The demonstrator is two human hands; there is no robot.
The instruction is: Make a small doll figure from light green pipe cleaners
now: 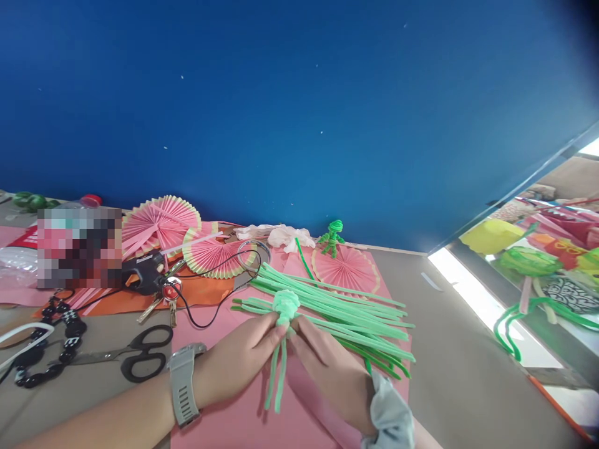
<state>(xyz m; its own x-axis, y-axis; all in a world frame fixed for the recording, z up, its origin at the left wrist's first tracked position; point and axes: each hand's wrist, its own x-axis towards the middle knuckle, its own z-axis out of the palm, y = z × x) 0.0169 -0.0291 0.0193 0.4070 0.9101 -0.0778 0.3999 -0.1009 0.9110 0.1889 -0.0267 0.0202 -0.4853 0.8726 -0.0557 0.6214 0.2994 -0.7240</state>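
Between my two hands is a light green pipe cleaner figure (286, 304) with a coiled round head on top and two loose stems hanging down. My left hand (253, 346), with a grey watch on its wrist, pinches it just under the head from the left. From the right, the fingers of my right hand (322, 358) close on the same spot; a grey-blue scrunchie circles that wrist. Behind and to the right lies a spread of green pipe cleaners (346, 308) on pink paper (224, 411). A small finished-looking green pipe cleaner figure (334, 239) stands near the blue wall.
Black-handled scissors (145, 353), a black bead string (70, 337) and keys (172, 293) on a cord lie at left. Pink folded paper fans (161, 224) and a plastic bottle (21, 255) sit behind them. A blue panel (299, 112) borders the table's far side; colourful craft pieces (533, 259) lie at right.
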